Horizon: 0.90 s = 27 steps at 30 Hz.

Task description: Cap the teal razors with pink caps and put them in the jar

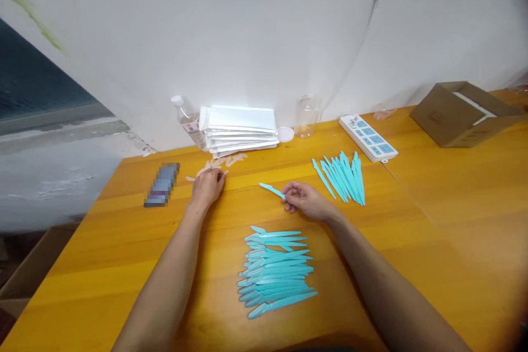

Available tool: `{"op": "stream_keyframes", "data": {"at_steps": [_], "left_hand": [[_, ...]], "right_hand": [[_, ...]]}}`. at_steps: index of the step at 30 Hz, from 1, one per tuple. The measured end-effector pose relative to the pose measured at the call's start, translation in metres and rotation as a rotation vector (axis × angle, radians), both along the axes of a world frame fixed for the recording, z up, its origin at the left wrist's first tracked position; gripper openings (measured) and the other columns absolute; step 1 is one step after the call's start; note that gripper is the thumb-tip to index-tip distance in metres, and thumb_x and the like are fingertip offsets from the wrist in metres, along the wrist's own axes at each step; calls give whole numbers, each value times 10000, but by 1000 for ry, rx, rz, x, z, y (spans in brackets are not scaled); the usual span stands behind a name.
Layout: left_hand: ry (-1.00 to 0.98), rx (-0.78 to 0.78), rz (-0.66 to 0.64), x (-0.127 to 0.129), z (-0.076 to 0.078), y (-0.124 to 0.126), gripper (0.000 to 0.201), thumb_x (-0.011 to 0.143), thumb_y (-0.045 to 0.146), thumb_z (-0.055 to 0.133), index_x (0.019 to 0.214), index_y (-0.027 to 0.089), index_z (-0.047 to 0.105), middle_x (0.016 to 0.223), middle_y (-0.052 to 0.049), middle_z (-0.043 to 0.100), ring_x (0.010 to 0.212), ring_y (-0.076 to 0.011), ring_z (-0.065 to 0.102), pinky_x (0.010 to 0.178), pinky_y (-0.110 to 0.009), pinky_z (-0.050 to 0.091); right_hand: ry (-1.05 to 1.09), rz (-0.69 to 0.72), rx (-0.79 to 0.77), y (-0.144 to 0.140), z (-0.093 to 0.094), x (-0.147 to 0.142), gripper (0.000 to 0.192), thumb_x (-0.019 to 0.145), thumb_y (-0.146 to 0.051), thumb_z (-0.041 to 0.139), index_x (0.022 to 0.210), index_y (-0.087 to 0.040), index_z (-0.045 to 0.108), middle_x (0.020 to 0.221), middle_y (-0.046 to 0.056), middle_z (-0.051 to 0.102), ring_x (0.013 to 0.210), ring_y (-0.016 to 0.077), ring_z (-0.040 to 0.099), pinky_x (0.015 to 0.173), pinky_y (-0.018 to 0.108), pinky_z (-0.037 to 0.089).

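Observation:
My right hand [303, 199] pinches the handle end of a turquoise eyebrow razor [271, 189], its blade end pointing left above the table. My left hand [207, 186] is closed at the small pile of clear plastic blade caps [216, 163]. A pale tip of what looks like a cap shows at its fingertips. Nearer to me lies a stack of turquoise razors [276, 269], side by side, with their wider, capped-looking ends to the left. A second group of razors [342, 176] lies fanned out to the right of my right hand.
Along the wall stand a plastic bottle [190, 124], a stack of white packets [241, 129], a round white lid [285, 134] and a clear jar [307, 115]. A power strip [368, 138] and a cardboard box [454, 115] are at right. A phone [162, 185] lies left.

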<state>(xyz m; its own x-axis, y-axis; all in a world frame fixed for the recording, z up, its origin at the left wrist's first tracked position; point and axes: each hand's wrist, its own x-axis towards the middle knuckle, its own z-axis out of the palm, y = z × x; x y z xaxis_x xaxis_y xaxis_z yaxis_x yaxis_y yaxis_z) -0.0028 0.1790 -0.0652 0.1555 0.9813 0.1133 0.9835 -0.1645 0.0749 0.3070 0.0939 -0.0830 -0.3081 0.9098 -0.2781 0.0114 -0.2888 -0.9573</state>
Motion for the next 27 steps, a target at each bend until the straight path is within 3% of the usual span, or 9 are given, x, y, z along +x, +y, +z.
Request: {"op": "stream_keyframes", "data": {"at_steps": [5, 8, 16, 23, 27], "left_hand": [[67, -98, -32, 12, 10, -11, 218, 853, 262, 521, 821, 193, 725, 836, -142, 740, 817, -308, 678, 707, -348, 446], [8, -145, -33, 21, 9, -29, 241, 823, 222, 516, 919, 209, 736, 835, -118, 758, 809, -288, 693, 685, -322, 438], [-526, -274, -25, 12, -6, -63, 238, 806, 305, 572, 958, 188, 714, 874, -59, 766, 793, -207, 703, 723, -273, 502], [-529, -277, -136, 7, -1, -76, 293, 874, 410, 583, 930, 179, 754, 882, -55, 749, 781, -198, 659, 722, -279, 484], [-781, -468, -120, 15, 3, -83, 405, 895, 533, 568, 956, 163, 720, 859, -45, 723, 743, -176, 634, 693, -270, 484]], "right_hand": [[-136, 0, 154, -1, -3, -2, 256, 762, -280, 633, 995, -174, 620, 737, -42, 591, 573, 80, 459, 528, 212, 327], [-150, 50, 166, -1, -6, -3, 264, 802, -313, 607, 1017, -165, 645, 689, -51, 538, 564, 87, 417, 521, 225, 283], [-179, 95, 174, -1, -10, -4, 318, 842, -413, 620, 984, -135, 684, 680, -34, 558, 592, 94, 425, 540, 230, 276], [-169, 77, 147, 2, -17, -4, 364, 796, -456, 666, 974, -138, 682, 694, -29, 591, 569, 92, 445, 536, 229, 306], [-117, 118, 148, 1, -18, -3, 390, 801, -486, 674, 968, -135, 703, 721, -15, 626, 597, 98, 474, 562, 234, 334]]}}
